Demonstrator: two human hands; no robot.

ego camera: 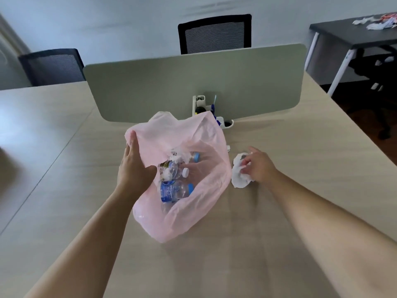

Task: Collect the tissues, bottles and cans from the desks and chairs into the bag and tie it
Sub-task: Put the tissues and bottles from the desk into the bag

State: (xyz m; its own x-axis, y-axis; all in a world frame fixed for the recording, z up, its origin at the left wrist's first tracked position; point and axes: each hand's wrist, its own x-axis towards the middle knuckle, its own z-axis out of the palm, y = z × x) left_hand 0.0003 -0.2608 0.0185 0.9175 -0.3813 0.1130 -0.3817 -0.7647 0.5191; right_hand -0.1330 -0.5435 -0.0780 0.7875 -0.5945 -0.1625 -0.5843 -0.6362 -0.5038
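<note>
A thin pink plastic bag (206,138) stands open on the light wooden desk (279,211). Inside lie clear plastic bottles (174,190) with blue labels and caps, plus crumpled tissue (175,157). My left hand (134,166) holds the bag's left rim, thumb inside the opening and fingers along the outside. Just right of the bag, my right hand (256,166) pinches a crumpled white tissue (239,175) that lies on the desk.
A grey divider panel (193,82) crosses the desk behind the bag, with a white desk organiser (202,104) at its foot. Two black mesh chairs (214,34) stand beyond. A dark desk (352,35) at the far right carries more tissues and wrappers (374,23).
</note>
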